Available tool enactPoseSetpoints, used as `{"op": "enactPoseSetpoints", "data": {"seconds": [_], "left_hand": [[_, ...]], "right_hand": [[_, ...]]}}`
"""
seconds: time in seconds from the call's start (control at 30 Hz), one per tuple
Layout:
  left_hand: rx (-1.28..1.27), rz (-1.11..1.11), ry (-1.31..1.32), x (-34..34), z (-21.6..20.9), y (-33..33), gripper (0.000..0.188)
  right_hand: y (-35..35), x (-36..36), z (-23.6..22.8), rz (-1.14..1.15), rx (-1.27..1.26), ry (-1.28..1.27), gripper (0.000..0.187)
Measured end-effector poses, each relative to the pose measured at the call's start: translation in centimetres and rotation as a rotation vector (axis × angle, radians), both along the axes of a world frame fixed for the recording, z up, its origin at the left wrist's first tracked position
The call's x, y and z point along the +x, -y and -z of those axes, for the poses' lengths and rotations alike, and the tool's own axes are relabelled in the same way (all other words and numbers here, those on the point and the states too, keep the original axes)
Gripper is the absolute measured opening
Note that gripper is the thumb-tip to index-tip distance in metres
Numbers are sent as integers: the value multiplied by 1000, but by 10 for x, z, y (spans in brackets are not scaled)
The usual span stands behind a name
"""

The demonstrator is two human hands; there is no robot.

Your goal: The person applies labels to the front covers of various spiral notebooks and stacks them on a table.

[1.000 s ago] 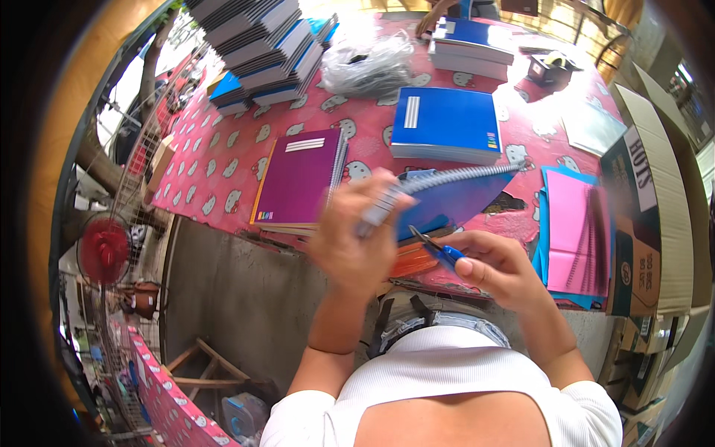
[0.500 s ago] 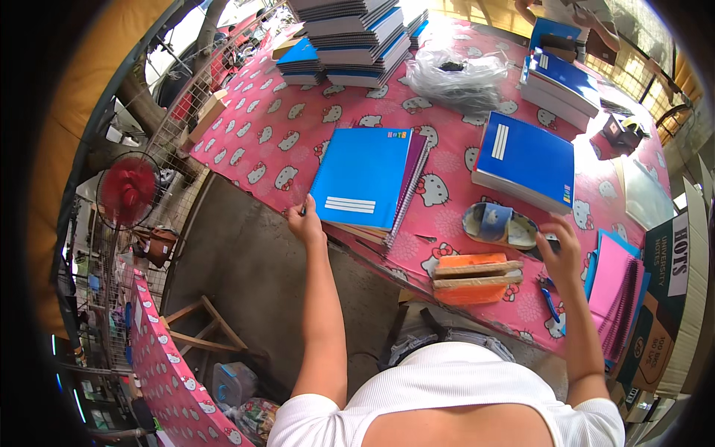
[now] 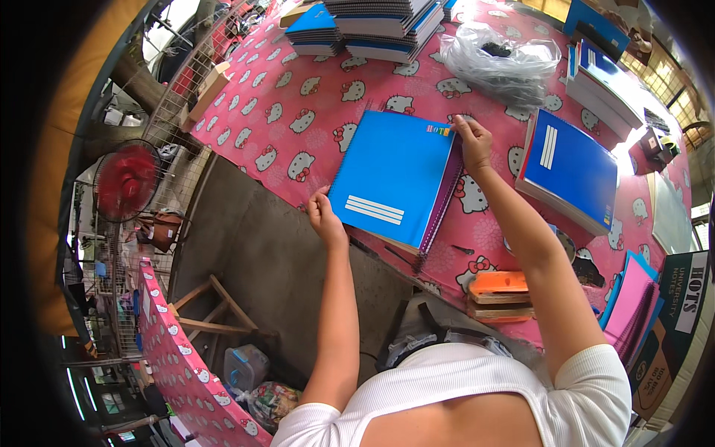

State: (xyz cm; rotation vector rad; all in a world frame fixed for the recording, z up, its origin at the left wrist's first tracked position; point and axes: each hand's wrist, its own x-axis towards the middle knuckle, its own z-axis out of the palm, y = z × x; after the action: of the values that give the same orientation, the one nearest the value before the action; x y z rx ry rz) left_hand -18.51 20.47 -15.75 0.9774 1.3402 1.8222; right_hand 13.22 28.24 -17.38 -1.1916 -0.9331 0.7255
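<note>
A light-blue spiral notebook [image 3: 391, 175] lies at an angle near the table's front edge, on top of a purple-edged notebook [image 3: 445, 197] and others. My left hand [image 3: 325, 216] is closed on the lower left edge of the blue notebook. At its upper right corner, my right hand [image 3: 474, 143] pinches the edge between thumb and fingers. Black coil binding shows along its left side. My right forearm passes over the slipper-shaped holder [image 3: 564, 242] and hides most of it.
An orange-sided wooden block [image 3: 499, 287] sits near the front edge. A thick stack of dark-blue notebooks [image 3: 570, 167] stands to the right. Spiral notebooks [image 3: 391, 37] pile up at the back, beside a clear plastic bag [image 3: 506, 63]. A cardboard box [image 3: 674, 320] is far right.
My right hand has moved left and away from me, from beside the slipper-shaped holder to the blue notebook's upper right corner. My left hand stays at the notebook's left edge. The view has shifted.
</note>
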Motion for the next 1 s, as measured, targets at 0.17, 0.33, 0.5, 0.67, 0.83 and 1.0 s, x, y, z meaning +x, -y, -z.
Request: {"op": "enactPoseSetpoints", "data": {"seconds": [0.17,0.33,0.5,0.67,0.83,1.0], "left_hand": [[-125,-201,39,12,-19,-10,27],[-56,-153,141,13,-12,-12,37],[8,-58,146,12,-7,-11,37],[12,-106,46,-17,-30,16,34],[-45,416,109,66,-149,78,35],[207,1049,-1022,174,-152,195,51]], "right_hand": [[14,-11,-17,-11,28,31,32],[20,-12,-22,9,-45,86,32],[24,0,-35,168,135,719,29],[94,89,-103,142,-125,1317,35],[202,284,-79,623,-1145,924,63],[228,291,-49,498,-878,498,55]]}}
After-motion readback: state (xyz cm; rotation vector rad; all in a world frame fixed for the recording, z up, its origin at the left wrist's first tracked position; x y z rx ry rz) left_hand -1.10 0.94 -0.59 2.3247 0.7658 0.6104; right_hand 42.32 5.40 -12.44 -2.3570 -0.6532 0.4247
